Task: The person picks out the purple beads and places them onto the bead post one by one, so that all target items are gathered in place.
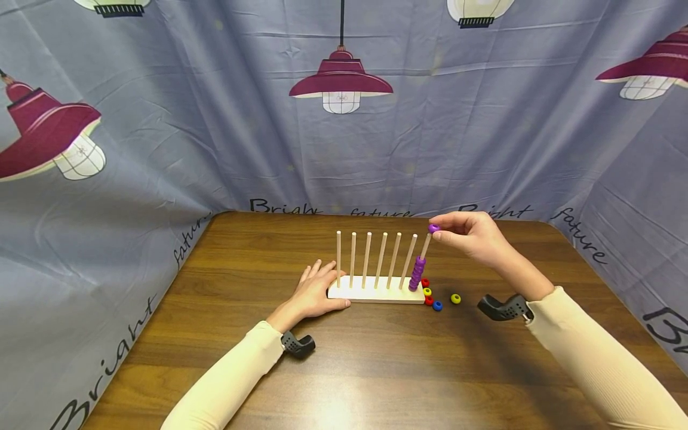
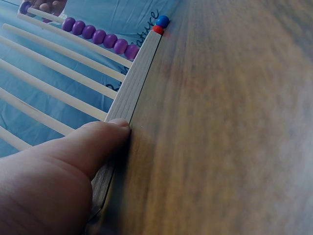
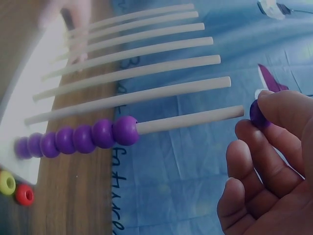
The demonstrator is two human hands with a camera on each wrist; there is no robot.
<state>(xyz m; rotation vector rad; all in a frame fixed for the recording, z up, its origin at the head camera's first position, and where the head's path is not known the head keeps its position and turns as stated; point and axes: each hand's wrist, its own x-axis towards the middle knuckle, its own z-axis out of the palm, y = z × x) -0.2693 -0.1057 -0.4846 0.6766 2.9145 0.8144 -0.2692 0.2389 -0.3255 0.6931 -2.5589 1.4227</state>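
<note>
A pale wooden peg stand [image 1: 376, 292] has a row of upright pegs. Several purple beads [image 1: 417, 275] are stacked on its rightmost peg. My right hand [image 1: 478, 239] pinches another purple bead [image 3: 259, 113] between thumb and index finger, just off that peg's tip; the other fingers curl loosely below. At the stand's left end my left hand [image 1: 314, 292] holds the base, its thumb [image 2: 105, 142] along the front edge and a finger at the back. In the head view, its other fingers stretch out over the table.
Beside the stand's right end lie red beads [image 1: 429, 300], a yellow bead [image 1: 427, 291] and a blue bead [image 1: 438, 306]. Another yellow bead [image 1: 455, 298] sits farther right. Behind the brown wooden table [image 1: 322, 358] hangs a grey-blue curtain [image 1: 258, 137] with printed lamps.
</note>
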